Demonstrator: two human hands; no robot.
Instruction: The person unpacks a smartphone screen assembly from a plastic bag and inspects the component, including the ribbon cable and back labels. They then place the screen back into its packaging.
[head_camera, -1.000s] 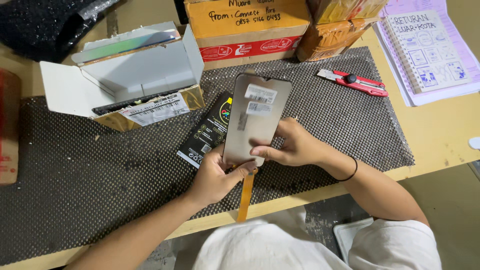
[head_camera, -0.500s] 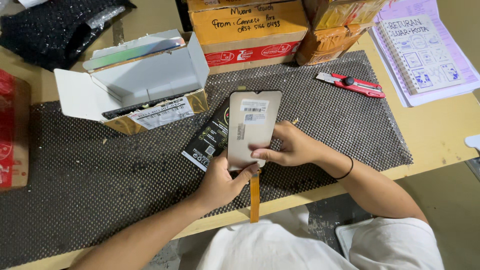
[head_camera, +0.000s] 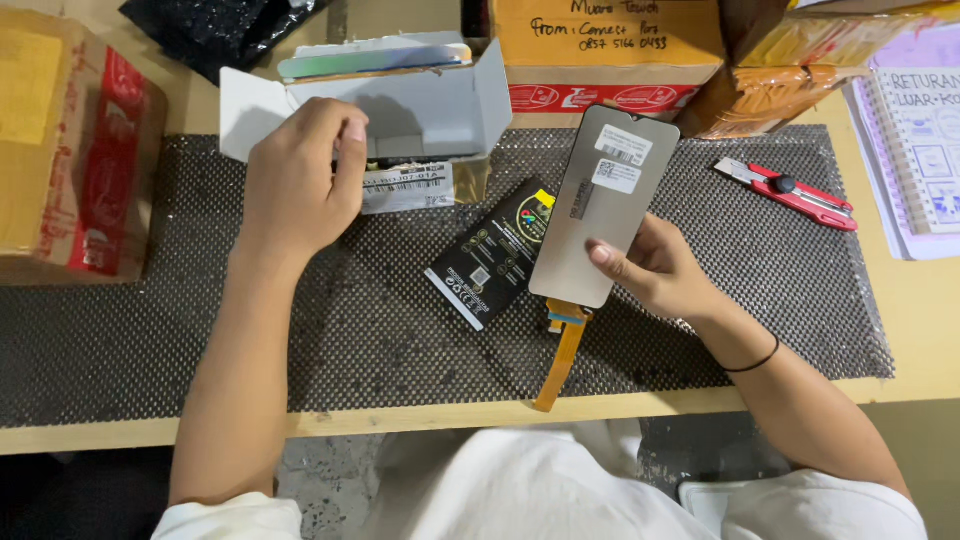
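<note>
R hand (head_camera: 655, 270) fingers grip screen panel (head_camera: 603, 205) upright, flex cable (head_camera: 562, 355) down; L hand (head_camera: 295, 180) fingers curled at box (head_camera: 440, 100)

Red utility knife (head_camera: 790, 192) on dotted mat (head_camera: 150, 340); spiral notebook (head_camera: 925, 150) right; brown cardboard box (head_camera: 70, 150) left.

Right hand (head_camera: 660, 275) holds a grey phone screen panel (head_camera: 603, 205) above the desk (head_camera: 930, 310); left hand (head_camera: 295, 180) touches the open white box (head_camera: 440, 100).

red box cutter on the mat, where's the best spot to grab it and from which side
Grip the red box cutter around its red handle, likely from above, fingers across its narrow width. It lies flat on the dotted mat, slanted, metal blade end toward the upper left, so stay toward the lower-right end; it lies nearer the right hand.
</note>
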